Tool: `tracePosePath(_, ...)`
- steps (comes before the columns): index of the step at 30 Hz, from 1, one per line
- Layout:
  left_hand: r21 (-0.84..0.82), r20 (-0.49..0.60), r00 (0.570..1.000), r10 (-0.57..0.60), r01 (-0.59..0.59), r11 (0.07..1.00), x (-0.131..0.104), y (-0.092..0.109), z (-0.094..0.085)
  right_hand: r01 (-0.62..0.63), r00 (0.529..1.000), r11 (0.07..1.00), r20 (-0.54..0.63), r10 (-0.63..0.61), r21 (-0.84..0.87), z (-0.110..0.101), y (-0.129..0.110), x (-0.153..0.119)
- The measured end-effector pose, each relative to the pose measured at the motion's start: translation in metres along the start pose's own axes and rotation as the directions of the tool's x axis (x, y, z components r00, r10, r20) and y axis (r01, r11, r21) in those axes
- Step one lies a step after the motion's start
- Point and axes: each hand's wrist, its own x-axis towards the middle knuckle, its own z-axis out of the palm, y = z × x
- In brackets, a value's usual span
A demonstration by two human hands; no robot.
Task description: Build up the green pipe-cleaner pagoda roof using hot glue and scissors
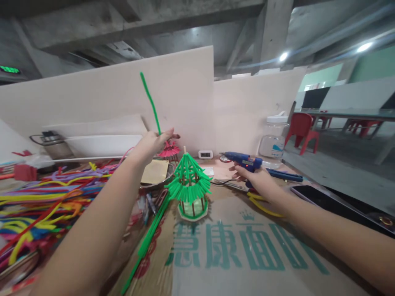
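My left hand [159,140] is closed on a green pipe cleaner [152,102], which sticks up above the fingers against the white board. On the right, a blue hot glue gun [242,158] is gripped in my right hand [251,174], its nozzle pointing left. Between my hands stands a small pavilion model [191,185] with a roof of green pipe cleaners, brown posts and a green-edged base. Neither hand touches it. A bundle of green pipe cleaners [151,234] lies to the left of the model.
Many coloured pipe cleaners [52,201] heap up at left. Behind stand a red-roofed model [169,150], a small digital clock [205,154] and a clear jar [273,142]. A phone [327,203] lies at right. White boards [173,90] wall off the back.
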Motion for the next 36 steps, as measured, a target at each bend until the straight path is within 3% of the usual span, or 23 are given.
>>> tracePosePath(4, -0.008, 0.066, 0.992, 0.109, -0.109, 0.994, -0.040, 0.034, 0.003, 0.110, 0.993, 0.993, 0.044, -0.108, -0.045, 0.000, -0.040, -0.012)
tracePosePath(8, -0.080, 0.077, 0.991, 0.108, -0.102, 0.992, -0.048, 0.037, 0.016, 0.186, 0.980, 0.982, 0.076, -0.183, -0.039, 0.002, -0.061, -0.027)
tracePosePath(13, -0.070, 0.076, 0.991, 0.106, -0.100, 0.992, -0.047, 0.036, 0.016, 0.180, 0.978, 0.977, 0.125, -0.166, -0.115, 0.003, -0.066, -0.039)
tracePosePath(17, 0.118, 0.144, 0.978, 0.154, -0.171, 0.978, -0.054, 0.042, 0.011, 0.176, 0.979, 0.974, 0.130, -0.158, -0.141, 0.006, -0.070, -0.041)
tracePosePath(21, 0.286, 0.125, 0.968, 0.219, -0.246, 0.926, -0.057, 0.042, 0.011, 0.170, 0.981, 0.975, 0.117, -0.153, -0.146, 0.006, -0.068, -0.040)
tracePosePath(29, 0.116, 0.172, 0.959, 0.226, -0.248, 0.962, -0.056, 0.039, 0.013, 0.198, 0.974, 0.978, 0.127, -0.188, -0.070, 0.004, -0.069, -0.041)
tracePosePath(36, 0.018, 0.288, 0.929, 0.232, -0.248, 0.969, -0.056, 0.039, 0.011, 0.222, 0.972, 0.961, 0.120, -0.204, -0.164, 0.004, -0.074, -0.043)
